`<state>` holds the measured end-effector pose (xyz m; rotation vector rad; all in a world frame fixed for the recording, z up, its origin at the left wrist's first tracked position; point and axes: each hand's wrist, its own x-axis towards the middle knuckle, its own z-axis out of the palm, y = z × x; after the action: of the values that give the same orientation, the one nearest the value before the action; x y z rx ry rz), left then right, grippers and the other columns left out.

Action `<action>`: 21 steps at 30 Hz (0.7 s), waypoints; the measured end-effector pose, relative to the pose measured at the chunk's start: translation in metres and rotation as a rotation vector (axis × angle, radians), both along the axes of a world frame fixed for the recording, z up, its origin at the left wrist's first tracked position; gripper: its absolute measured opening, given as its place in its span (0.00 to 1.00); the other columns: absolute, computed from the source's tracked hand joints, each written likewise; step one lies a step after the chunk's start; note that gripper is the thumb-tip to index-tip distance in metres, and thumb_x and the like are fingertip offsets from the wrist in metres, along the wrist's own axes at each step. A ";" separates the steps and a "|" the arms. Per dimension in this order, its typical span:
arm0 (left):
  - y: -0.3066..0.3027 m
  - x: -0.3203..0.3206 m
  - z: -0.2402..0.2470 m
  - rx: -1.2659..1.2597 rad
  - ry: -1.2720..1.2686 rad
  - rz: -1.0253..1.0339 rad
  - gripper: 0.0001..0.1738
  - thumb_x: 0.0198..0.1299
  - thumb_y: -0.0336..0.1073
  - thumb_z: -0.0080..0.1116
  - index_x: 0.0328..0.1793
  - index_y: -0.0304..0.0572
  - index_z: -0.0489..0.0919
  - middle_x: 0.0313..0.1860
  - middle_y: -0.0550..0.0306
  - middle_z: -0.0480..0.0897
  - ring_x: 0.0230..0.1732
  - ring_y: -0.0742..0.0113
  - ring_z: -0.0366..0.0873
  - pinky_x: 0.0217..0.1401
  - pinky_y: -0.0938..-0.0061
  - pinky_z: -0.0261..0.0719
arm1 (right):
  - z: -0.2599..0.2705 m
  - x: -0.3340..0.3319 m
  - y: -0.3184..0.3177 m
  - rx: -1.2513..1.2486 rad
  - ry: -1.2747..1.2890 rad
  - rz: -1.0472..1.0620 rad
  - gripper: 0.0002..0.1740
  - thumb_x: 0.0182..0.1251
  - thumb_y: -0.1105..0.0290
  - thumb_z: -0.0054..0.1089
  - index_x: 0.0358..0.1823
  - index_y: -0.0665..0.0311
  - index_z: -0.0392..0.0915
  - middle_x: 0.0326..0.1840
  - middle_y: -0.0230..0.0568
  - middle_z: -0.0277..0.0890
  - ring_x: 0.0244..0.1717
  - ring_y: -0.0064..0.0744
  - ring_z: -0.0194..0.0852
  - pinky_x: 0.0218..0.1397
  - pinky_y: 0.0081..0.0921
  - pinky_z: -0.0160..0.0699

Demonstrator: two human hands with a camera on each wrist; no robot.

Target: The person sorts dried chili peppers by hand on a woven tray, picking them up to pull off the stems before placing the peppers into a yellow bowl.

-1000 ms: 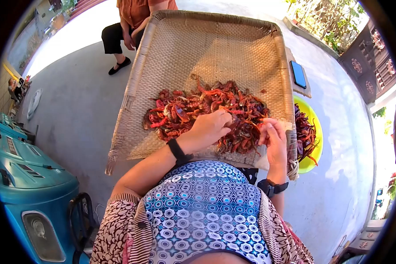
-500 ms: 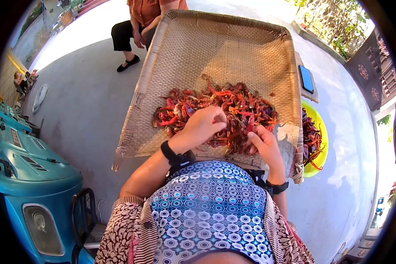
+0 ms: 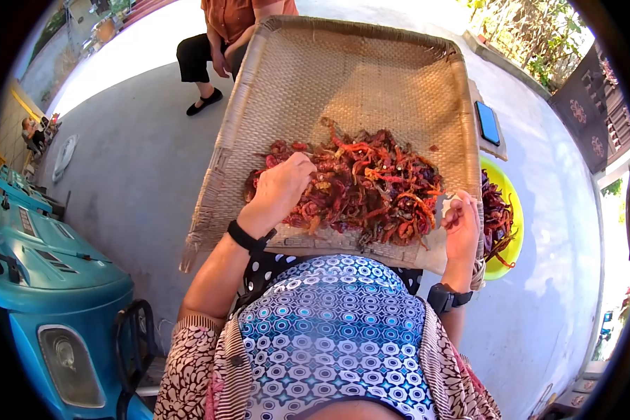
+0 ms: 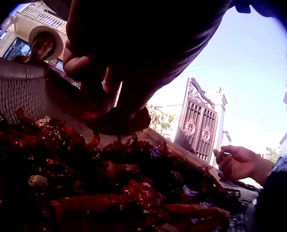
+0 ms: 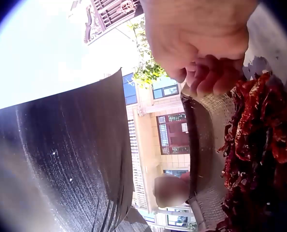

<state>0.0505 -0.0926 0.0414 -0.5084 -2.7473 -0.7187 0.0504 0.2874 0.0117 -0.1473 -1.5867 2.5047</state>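
A pile of dried red chili peppers [image 3: 371, 189] lies in a woven tray [image 3: 343, 84]. The left hand [image 3: 280, 189] is over the pile's left side; in the left wrist view, the dark, shaded left hand [image 4: 119, 58] pinches a red chili pepper [image 4: 119, 122] just above the others. At the tray's right edge, the right hand [image 3: 462, 227] is raised beside the pile. Nothing shows between the loosely curled fingers of the right hand [image 5: 206, 53] in the right wrist view, where the peppers [image 5: 254, 140] are beside it.
A yellow-green basin [image 3: 515, 222] with dark red peppers stands right of the tray, below a phone [image 3: 488, 123] on a board. Beyond the tray's far left corner sits a person in an orange top [image 3: 231, 19]. A teal vehicle [image 3: 56, 280] is at the left.
The left hand has moved left over the pile. The right hand has gone from the pile's front to the tray's right edge, and the dark red pepper between the hands is no longer there.
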 end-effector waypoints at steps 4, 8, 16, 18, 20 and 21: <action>0.017 0.004 0.009 -0.011 0.027 -0.175 0.11 0.62 0.30 0.60 0.50 0.39 0.78 0.43 0.51 0.75 0.47 0.52 0.76 0.50 0.63 0.78 | 0.028 0.007 -0.042 0.325 -0.020 0.319 0.13 0.75 0.66 0.56 0.56 0.61 0.77 0.34 0.29 0.78 0.27 0.18 0.71 0.30 0.19 0.71; 0.045 0.011 0.017 0.063 -0.054 -0.368 0.10 0.62 0.31 0.59 0.49 0.39 0.77 0.41 0.50 0.74 0.45 0.50 0.75 0.49 0.62 0.76 | 0.042 0.009 -0.081 0.652 0.075 0.609 0.13 0.70 0.67 0.62 0.51 0.65 0.78 0.35 0.33 0.80 0.29 0.20 0.74 0.34 0.22 0.73; 0.054 0.008 0.015 0.117 -0.144 -0.150 0.14 0.61 0.31 0.60 0.54 0.45 0.76 0.49 0.51 0.73 0.46 0.48 0.79 0.47 0.59 0.79 | 0.028 0.004 -0.072 0.605 0.025 0.459 0.11 0.73 0.66 0.60 0.48 0.65 0.79 0.31 0.33 0.80 0.30 0.17 0.75 0.35 0.22 0.75; 0.043 0.003 0.006 0.013 -0.129 -0.094 0.15 0.61 0.30 0.60 0.54 0.46 0.76 0.50 0.52 0.73 0.46 0.47 0.79 0.46 0.58 0.80 | 0.030 0.003 -0.048 0.428 -0.065 0.319 0.12 0.76 0.62 0.56 0.50 0.63 0.79 0.31 0.30 0.79 0.30 0.14 0.72 0.34 0.18 0.74; 0.035 -0.004 -0.008 -0.067 -0.116 -0.127 0.14 0.61 0.30 0.60 0.54 0.46 0.76 0.51 0.53 0.73 0.46 0.48 0.80 0.46 0.58 0.81 | 0.026 0.000 -0.020 0.154 -0.054 0.148 0.15 0.77 0.57 0.54 0.51 0.61 0.79 0.32 0.27 0.78 0.30 0.14 0.70 0.34 0.16 0.73; 0.033 -0.004 -0.010 -0.065 -0.108 -0.135 0.14 0.61 0.30 0.60 0.53 0.46 0.77 0.50 0.53 0.73 0.46 0.49 0.80 0.46 0.58 0.81 | 0.019 -0.004 -0.004 -0.040 -0.043 0.078 0.16 0.77 0.56 0.53 0.51 0.61 0.79 0.32 0.26 0.78 0.29 0.15 0.70 0.33 0.17 0.73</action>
<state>0.0461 -0.0593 0.0319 -0.6943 -2.8665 -0.7092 0.0464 0.2837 0.0303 -0.1483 -1.5892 2.6102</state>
